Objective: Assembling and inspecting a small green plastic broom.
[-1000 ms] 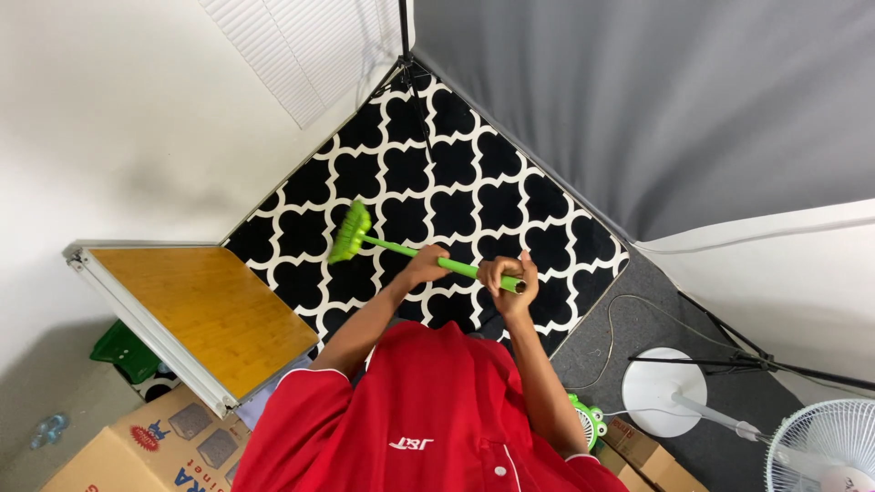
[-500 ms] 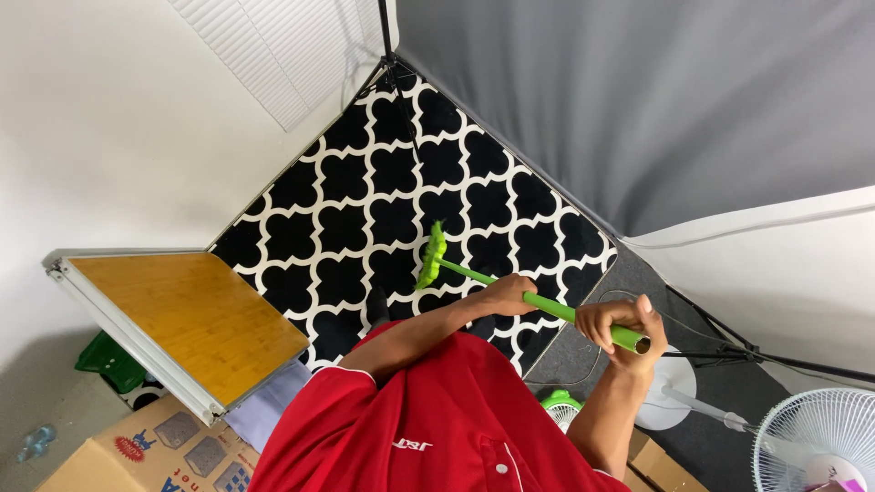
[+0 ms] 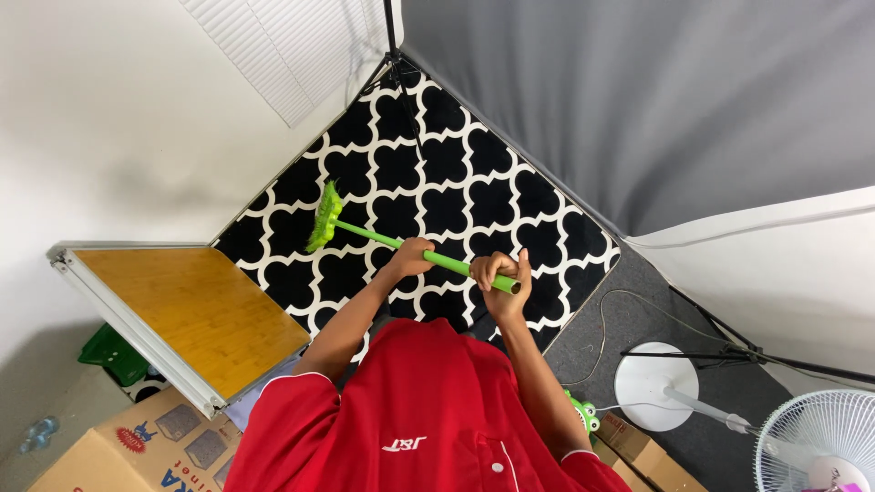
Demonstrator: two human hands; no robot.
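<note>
Over the patterned rug (image 3: pixel 456 196), both hands clamp a green broom (image 3: pixel 401 244) (left (image 3: pixel 410 257) forward, right (image 3: pixel 499 273) at its end).

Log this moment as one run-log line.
left hand: grips green broom mid-handle | right hand: grips handle end | broom head on patterned rug

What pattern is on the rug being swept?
The rug has a black-and-white quatrefoil lattice pattern, seen clearly in the head view, under the green broom.
</note>
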